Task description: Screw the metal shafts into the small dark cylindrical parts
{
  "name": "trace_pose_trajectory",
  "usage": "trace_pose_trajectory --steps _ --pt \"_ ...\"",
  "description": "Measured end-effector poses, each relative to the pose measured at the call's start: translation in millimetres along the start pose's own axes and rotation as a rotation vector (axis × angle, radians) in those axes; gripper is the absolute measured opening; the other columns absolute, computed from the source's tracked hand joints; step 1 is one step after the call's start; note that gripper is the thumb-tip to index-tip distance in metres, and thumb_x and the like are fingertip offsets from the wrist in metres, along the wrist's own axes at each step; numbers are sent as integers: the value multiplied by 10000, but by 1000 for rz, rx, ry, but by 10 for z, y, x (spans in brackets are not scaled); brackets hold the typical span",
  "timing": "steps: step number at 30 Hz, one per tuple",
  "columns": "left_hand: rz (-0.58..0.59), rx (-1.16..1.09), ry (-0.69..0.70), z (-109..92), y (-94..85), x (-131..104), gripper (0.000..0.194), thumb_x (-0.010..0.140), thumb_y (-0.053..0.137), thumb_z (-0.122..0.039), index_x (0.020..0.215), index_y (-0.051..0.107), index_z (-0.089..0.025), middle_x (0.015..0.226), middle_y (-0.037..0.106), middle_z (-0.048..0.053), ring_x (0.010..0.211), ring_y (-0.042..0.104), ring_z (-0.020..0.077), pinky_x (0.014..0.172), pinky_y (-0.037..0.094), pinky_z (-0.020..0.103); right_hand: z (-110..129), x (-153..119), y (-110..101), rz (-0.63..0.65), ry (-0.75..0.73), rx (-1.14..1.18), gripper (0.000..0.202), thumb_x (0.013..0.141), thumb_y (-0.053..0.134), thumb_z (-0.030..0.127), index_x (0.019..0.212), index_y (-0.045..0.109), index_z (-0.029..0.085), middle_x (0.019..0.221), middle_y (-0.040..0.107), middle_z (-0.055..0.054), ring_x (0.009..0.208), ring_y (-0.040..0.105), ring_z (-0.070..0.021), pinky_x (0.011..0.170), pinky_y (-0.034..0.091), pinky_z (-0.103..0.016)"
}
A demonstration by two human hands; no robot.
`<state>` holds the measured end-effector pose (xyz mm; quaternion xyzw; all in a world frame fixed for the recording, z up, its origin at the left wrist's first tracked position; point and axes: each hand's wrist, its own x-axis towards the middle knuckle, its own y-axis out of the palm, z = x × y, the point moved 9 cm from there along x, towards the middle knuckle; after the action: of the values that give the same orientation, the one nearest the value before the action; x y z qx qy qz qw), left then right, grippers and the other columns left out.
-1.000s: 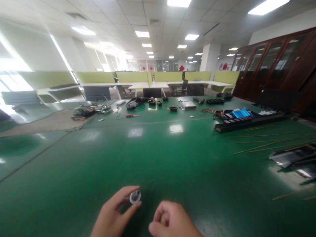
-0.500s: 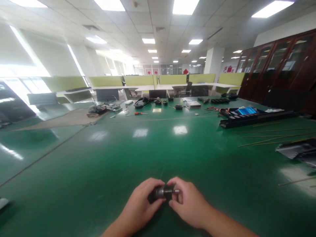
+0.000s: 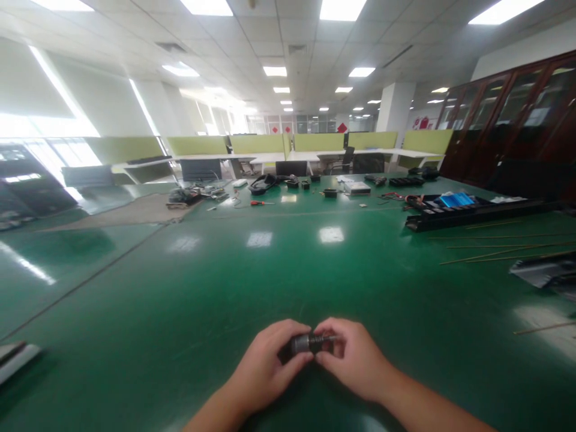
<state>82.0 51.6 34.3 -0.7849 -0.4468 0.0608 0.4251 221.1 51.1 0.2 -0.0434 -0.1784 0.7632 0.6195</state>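
Low in the head view, my left hand curls its thumb and fingers around the body of a dark metal cylindrical part, which looks like a small motor. The part lies sideways, its ribbed dark end and thin shaft pointing right. From the other side, my right hand pinches that shaft end between thumb and fingers. Both hands are closed, close together above the green tabletop. The left end of the part is hidden in my left palm, and the shaft tip is mostly covered by my right fingers.
Across the far side lie a red screwdriver, a white box and several small black parts. A long black channel holds a blue packet. Thin rods lie at right. A white-edged object sits at far left.
The view has shifted slightly left, bringing more of the white-edged object into sight. My right fingers now cover more of the shaft, which stuck out plainly before.
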Motion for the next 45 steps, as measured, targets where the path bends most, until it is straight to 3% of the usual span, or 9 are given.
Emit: trace_pose_trajectory --steps 6,16,45 --pt "14 -48 -24 7 4 34 227 901 630 -278 1120 643 -223 1018 702 51 922 655 189 837 507 295 -29 -2 18 14 25 -31 211 726 670 112 920 727 170 712 626 17 577 499 -107 531 365 -207" --pt "25 -83 -15 -23 34 54 208 908 634 -291 1102 662 -221 1001 712 54 908 665 185 837 520 285 -9 -2 19 13 13 43 109 766 669 142 856 726 165 796 696 -25 700 632 -162 625 466 -230" --pt "-66 19 -10 17 -2 8 237 878 668 -295 1107 667 -235 1031 731 42 945 688 198 857 541 298 -27 -9 -6 18 55 82 84 803 670 184 844 737 155 807 721 -40 716 653 -172 685 502 -256"
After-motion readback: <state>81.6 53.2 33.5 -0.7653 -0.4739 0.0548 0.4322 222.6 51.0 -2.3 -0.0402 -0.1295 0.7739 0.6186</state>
